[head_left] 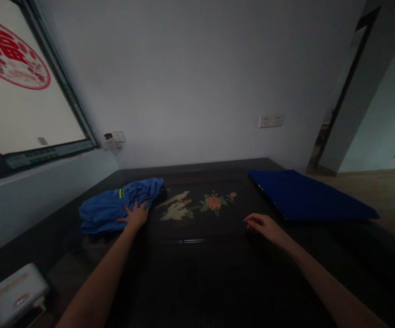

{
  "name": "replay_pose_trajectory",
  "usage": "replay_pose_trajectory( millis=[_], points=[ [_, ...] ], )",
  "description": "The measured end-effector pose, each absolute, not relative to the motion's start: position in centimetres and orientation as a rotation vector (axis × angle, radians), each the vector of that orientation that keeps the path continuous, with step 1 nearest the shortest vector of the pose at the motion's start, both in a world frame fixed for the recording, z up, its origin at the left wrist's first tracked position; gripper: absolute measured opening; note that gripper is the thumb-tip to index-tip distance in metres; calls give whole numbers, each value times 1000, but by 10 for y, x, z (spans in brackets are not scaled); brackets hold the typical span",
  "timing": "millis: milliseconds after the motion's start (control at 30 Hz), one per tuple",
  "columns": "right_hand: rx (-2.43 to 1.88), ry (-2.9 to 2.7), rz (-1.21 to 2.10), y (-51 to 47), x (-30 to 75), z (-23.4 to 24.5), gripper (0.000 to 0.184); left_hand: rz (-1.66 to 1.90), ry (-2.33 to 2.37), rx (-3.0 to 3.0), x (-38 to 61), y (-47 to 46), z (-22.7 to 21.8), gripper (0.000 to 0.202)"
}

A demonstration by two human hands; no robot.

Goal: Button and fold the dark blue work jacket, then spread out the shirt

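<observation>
On the left part of the dark table [184,273] lies a bunched blue cloth bundle [105,207] with a small yellow-green strip on it. My left hand [136,215] rests against its right side, fingers spread on the fabric. Over the middle right of the table, my right hand [260,225] is held with its fingers curled and thumb near them; whether anything small sits between them is hidden. To the right of that hand a flat, dark blue folded cloth or cover [306,196] lies on the table.
A bird-and-flower inlay [197,205] decorates the tabletop between my hands. At the near left stands a white box-like device [20,291]. Wall sockets [271,120] are behind the table, a window [30,114] at left, a doorway [334,91] at right.
</observation>
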State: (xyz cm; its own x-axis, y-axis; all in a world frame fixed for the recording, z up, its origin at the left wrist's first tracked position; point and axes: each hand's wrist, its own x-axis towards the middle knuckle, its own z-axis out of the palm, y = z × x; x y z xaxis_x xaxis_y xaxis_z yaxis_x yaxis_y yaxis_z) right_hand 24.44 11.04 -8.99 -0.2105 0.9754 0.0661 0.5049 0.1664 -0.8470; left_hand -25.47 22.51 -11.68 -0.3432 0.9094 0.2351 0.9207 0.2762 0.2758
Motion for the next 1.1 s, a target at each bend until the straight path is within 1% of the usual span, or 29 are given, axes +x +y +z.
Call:
replay_pose_trajectory(
  millis=[100, 233, 333, 400, 500, 567, 700, 833, 967, 1100],
  points=[
    [-1407, -1813, 704, 110, 249, -84, 25, -697, -2624, -1555, -238, 236, -119, 49],
    [-1493, -1750, 278, 114, 272, -75, 26, -840, -2600, -1482, -230, 242, -122, 48],
    [-1636, -1701, -39, 123, 300, -81, 31, -844, -2592, -1507, -233, 239, -122, 49],
    [-1795, -1656, -157, 129, 317, -93, 39, -825, -2580, -1551, -235, 233, -120, 50],
    [-2055, -1616, -168, 138, 331, -117, 55, -808, -2500, -1581, -228, 220, -116, 52],
    [-2156, -1611, -144, 143, 335, -131, 60, -782, -2365, -1630, -215, 210, -113, 53],
    [-2186, -1583, -186, 151, 336, -143, 52, -750, -2050, -1971, -168, 186, -107, 46],
    [-2145, -1560, -139, 158, 338, -141, 47, -846, -1870, -2376, -127, 166, -109, 40],
    [-2109, -1545, -47, 165, 334, -135, 47, -845, -1590, -2638, -117, 161, -114, 32],
    [-2038, -1535, 36, 169, 317, -126, 46, -792, -1550, -2747, -120, 163, -113, 27]
  ],
)
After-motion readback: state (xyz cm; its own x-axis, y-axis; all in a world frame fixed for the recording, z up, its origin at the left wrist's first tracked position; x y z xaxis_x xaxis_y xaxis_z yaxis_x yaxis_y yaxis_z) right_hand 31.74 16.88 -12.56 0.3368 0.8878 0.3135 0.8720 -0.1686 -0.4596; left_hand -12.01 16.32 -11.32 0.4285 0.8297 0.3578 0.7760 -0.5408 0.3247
